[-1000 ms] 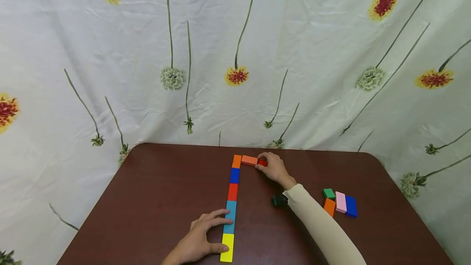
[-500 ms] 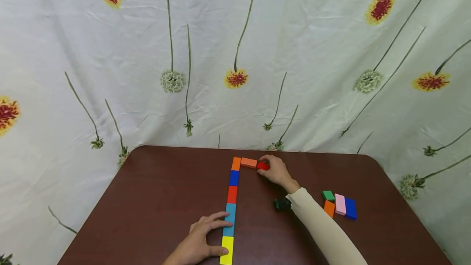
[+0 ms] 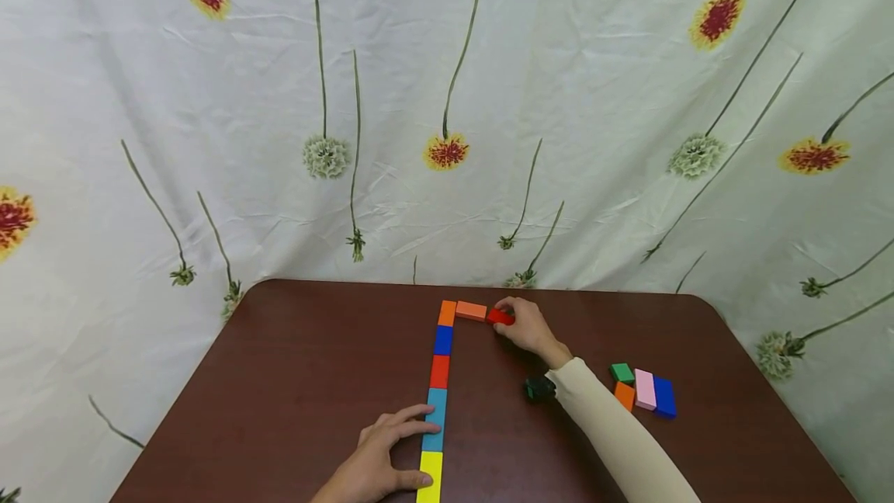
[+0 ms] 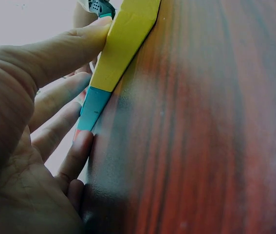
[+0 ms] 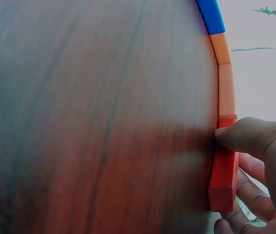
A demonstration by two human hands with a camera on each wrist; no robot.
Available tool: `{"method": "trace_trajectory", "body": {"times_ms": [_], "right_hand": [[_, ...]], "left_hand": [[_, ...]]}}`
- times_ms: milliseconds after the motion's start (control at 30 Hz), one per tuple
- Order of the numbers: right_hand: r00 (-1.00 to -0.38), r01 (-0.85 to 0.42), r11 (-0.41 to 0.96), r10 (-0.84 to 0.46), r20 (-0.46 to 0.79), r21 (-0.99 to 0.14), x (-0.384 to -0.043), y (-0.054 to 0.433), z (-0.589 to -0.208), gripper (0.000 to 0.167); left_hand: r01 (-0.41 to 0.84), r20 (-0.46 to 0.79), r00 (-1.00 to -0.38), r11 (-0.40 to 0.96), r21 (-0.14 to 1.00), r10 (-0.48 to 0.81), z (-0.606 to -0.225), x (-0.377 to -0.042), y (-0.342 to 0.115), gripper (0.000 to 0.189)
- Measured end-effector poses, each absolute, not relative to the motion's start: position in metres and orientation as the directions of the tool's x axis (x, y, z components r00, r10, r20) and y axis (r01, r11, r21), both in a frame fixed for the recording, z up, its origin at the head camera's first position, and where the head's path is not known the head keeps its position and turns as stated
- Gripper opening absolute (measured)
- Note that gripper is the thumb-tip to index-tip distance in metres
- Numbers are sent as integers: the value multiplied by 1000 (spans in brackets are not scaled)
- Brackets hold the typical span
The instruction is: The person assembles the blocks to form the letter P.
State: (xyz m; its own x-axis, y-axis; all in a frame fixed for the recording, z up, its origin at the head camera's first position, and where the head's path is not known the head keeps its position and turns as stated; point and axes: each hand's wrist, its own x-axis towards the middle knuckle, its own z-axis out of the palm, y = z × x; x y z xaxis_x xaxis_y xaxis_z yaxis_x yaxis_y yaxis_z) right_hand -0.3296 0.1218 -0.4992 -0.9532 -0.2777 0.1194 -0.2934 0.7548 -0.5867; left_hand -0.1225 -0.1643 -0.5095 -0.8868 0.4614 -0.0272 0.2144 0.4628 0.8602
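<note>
The right hand (image 3: 528, 330) pinches the end red block (image 3: 499, 317) between thumb and fingers. This block lies flat near the far edge of the brown table (image 3: 279, 379), at the right end of a short row. Next to it, on its left, is the salmon block (image 3: 471, 310); their ends seem to meet in the right wrist view, though from above I cannot tell if a thin gap remains. The salmon block touches the upper orange block (image 3: 448, 313), which makes the corner.

From this corner a straight column comes toward the person: the column blue block (image 3: 443, 340), then the column red block (image 3: 440, 372), the light blue block (image 3: 434, 442) and the yellow block (image 3: 434, 463), laid end to end.

The left hand (image 3: 380, 452) stands at the left side of this column, with its fingers spread and not closed around anything. Two fingertips rest on the light blue block, and the thumb touches the yellow block. The two hands are well apart.

To the right, beyond the pale sleeve (image 3: 615, 433), lie together the green block (image 3: 621, 372), the pink block (image 3: 646, 389), the outer blue block (image 3: 664, 397) and the lower orange block (image 3: 625, 394), partly covered by the sleeve. Behind the table hangs a white cloth (image 3: 594, 99) with printed flowers.
</note>
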Motion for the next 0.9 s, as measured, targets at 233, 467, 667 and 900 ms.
{"method": "trace_trajectory", "body": {"times_ms": [233,467,667,900], "right_hand": [[-947,-311,750,-298,122,-584,-328,121,-497,31],[-943,-328,745,-299,148,-581,-327,121,-497,30],[-950,-302,715,-283,134,-630,-324,128,-490,30],[-945,-323,703,-280,172,-633,-312,147,-476,32]], "left_hand": [[221,-20,-885,459,860,465,-510,-122,-165,52],[234,-12,-880,457,858,474,-510,-122,-165,51],[244,-2,-883,463,852,468,-510,-122,-165,52],[256,10,-881,459,850,474,-511,-122,-166,52]]}}
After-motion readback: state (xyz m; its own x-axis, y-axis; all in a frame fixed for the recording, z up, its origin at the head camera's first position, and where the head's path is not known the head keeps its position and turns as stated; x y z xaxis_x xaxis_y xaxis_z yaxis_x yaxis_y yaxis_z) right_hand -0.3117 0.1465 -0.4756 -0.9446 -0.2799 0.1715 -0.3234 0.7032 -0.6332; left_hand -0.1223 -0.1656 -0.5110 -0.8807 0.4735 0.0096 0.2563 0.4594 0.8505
